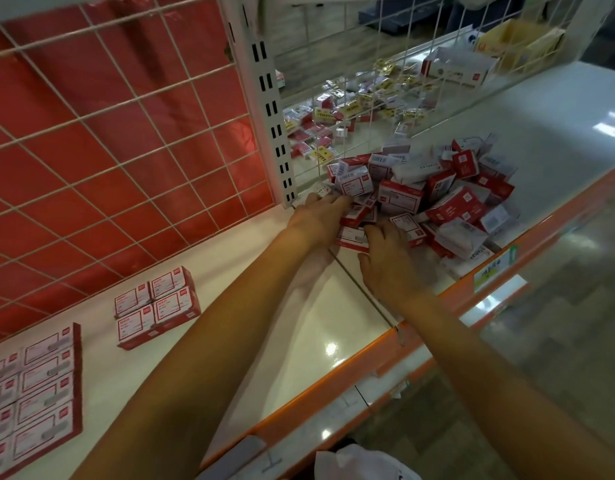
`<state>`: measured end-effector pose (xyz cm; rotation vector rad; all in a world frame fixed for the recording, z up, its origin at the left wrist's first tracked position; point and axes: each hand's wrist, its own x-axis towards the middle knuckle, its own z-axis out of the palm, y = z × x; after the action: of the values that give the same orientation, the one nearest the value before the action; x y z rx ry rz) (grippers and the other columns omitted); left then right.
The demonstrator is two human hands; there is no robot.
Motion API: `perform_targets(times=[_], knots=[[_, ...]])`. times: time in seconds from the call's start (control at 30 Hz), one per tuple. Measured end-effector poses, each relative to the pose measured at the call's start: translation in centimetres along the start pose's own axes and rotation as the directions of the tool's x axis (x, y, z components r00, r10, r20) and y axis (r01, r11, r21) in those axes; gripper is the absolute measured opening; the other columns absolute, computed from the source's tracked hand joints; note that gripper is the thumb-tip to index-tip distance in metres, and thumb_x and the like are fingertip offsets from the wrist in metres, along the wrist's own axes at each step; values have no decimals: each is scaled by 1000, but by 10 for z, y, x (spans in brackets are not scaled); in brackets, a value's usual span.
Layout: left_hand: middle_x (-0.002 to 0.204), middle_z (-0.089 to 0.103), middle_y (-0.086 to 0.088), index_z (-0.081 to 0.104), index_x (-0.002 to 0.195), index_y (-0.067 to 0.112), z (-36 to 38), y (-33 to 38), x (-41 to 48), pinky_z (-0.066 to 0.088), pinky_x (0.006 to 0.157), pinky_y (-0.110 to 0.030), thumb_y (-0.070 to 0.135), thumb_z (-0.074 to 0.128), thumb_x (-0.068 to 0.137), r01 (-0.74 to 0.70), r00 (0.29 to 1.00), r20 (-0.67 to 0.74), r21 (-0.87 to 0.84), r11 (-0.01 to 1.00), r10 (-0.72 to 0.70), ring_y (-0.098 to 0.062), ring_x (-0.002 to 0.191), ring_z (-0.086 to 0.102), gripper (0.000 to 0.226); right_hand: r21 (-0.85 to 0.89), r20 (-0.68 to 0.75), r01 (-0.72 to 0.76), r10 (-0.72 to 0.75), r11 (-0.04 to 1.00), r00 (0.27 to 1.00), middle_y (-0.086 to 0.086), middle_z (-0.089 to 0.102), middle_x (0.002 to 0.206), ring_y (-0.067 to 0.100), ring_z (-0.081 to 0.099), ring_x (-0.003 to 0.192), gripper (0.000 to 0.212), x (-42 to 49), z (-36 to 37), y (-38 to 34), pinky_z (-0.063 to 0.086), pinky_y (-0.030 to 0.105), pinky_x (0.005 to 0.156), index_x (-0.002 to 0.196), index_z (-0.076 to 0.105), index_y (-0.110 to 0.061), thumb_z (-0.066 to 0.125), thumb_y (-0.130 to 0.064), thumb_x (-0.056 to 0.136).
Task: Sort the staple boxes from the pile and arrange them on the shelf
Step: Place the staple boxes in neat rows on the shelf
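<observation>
**Both hands in the near edge of the pile**

We are at a long white shelf (320,317) with an orange lip (334,379) along its front and a red grid panel (108,150) behind its left half. On the right half sits the pile (444,195), a loose heap of red-and-white staple boxes tipped every way, some label up and some on edge. Behind it runs a wire divider (420,81), with loose packets (351,112) scattered on the far side.

Far left, near us, the big block (36,389) lies in tidy rows with labels up. Between it and the pile, well apart from both, sits the small block (157,306), also squared up and label up.

Our two arms reach forward and to the right, side by side. The left hand (316,216) touches the pile's left edge, fingers pointing into the boxes. The right hand (385,261), just beside it and nearer the shelf front, lies over a flat box (351,237) at the pile's near corner. The hands are close but apart. We cannot tell whether either has closed round a box, because the fingertips are lost among the boxes.

The move ahead turns on direction. The pile lies ahead and to the right, the sorted blocks back and to the left. We judge the left hand better placed to carry a box over. Each box will need turning label up, with its long side matching the rows.
</observation>
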<state>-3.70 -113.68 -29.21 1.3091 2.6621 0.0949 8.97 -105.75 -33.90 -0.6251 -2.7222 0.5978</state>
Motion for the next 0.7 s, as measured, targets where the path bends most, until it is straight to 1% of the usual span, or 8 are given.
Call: perform_targets(times=[0.07, 0.17, 0.23, 0.33, 0.4, 0.53, 0.63, 0.7], knots=[[142, 42, -3, 35, 143, 25, 0, 0, -1, 38, 96, -44, 30, 57, 91, 0, 1000, -3, 24, 1000, 0, -33, 122, 37, 56, 16, 2, -11, 11, 1000, 1000, 19, 47, 125, 33, 41, 116, 35, -1, -1, 0, 41, 39, 94, 119, 53, -4, 60, -10, 85], [133, 43, -6, 48, 128, 22, 7, -3, -4, 42, 91, -41, 27, 64, 85, 20, 1000, -8, 20, 1000, -20, -33, 116, 44, 46, 35, 26, -12, 11, 999, 1000, 17, 47, 122, 32, 41, 114, 31, -2, -3, 1, 41, 39, 95, 117, 56, -6, 61, -13, 86], [129, 44, -8, 51, 120, 19, 8, -5, -7, 45, 86, -40, 27, 65, 83, 37, 999, -17, -18, 999, -37, -32, 110, 51, 40, 42, 32, 1, -2, 999, 999, 16, 48, 122, 31, 40, 113, 33, -2, -6, 1, 38, 36, 95, 118, 57, -9, 61, -13, 86], [126, 49, -11, 53, 117, 14, 8, -6, -14, 45, 83, -37, 25, 63, 85, 36, 998, -45, -66, 997, -39, -32, 106, 55, 35, 59, 49, 34, -37, 998, 998, 14, 53, 120, 31, 42, 113, 34, -2, -9, 1, 31, 32, 97, 117, 59, -11, 64, -10, 83], [120, 53, -10, 53, 114, 14, 9, -6, -22, 46, 81, -37, 24, 62, 85, 45, 996, -80, -73, 996, -51, -32, 103, 56, 32, 42, 79, 39, -43, 998, 996, 10, 56, 117, 31, 45, 113, 33, -2, -7, 3, 28, 32, 96, 114, 60, -12, 67, -15, 81], [113, 58, -9, 56, 114, 16, 10, -8, -35, 47, 77, -38, 25, 61, 88, 124, 985, -111, -77, 989, -132, -33, 99, 59, 28, 23, 90, 3, -5, 1000, 996, 8, 58, 112, 29, 49, 108, 34, -4, -2, 3, 33, 34, 92, 108, 62, -13, 71, -25, 78], [106, 61, -8, 60, 107, 17, 11, -13, -49, 43, 68, -35, 27, 61, 89, 169, 969, -164, -105, 980, -184, -30, 94, 60, 20, 43, 61, 38, -40, 998, 997, 13, 58, 111, 31, 50, 107, 38, -10, -4, -7, 34, 36, 94, 112, 62, -7, 73, -19, 78], [101, 62, -7, 62, 102, 17, 11, -19, -62, 40, 64, -33, 29, 62, 89, 182, 957, -206, -131, 975, -206, -29, 89, 60, 17, 72, 53, 51, -55, 996, 997, 14, 57, 110, 31, 49, 107, 40, -14, -5, -14, 37, 37, 92, 114, 61, -5, 72, -14, 78]])
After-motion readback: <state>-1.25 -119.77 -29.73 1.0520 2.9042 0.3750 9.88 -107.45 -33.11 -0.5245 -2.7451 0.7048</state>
